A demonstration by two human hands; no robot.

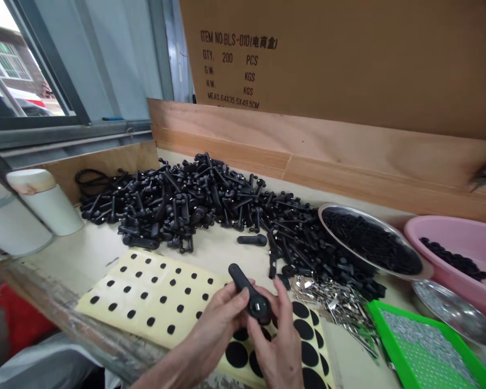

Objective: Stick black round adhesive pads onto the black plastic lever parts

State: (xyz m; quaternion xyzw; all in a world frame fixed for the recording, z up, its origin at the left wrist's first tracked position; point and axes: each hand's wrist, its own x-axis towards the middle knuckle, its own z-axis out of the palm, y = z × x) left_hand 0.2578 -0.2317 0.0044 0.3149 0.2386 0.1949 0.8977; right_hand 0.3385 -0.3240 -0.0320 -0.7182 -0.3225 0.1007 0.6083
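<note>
Between my two hands I hold a black plastic arm-shaped part (243, 286), with a round, glossy lower end and a narrower upper end. My left hand (222, 310) pinches its side with the thumb on top. The fingers of my right hand (277, 329) close round its round end. Beneath my hands lie a yellow sheet of small black dots (146, 286) and another sheet with large black round stickers (308, 346). A similar black part (251, 240) lies alone just beyond. Behind it rises a large pile of such black parts (194, 194).
Right of my hands are loose metal clips (340, 302), a green tray (429, 346) of tiny metal pieces, a steel bowl (421, 270) of black pieces and a pink basin (461, 232). White bottles (44, 200) stand left. A wooden board (308, 146) and a cardboard box (348, 65) close the back.
</note>
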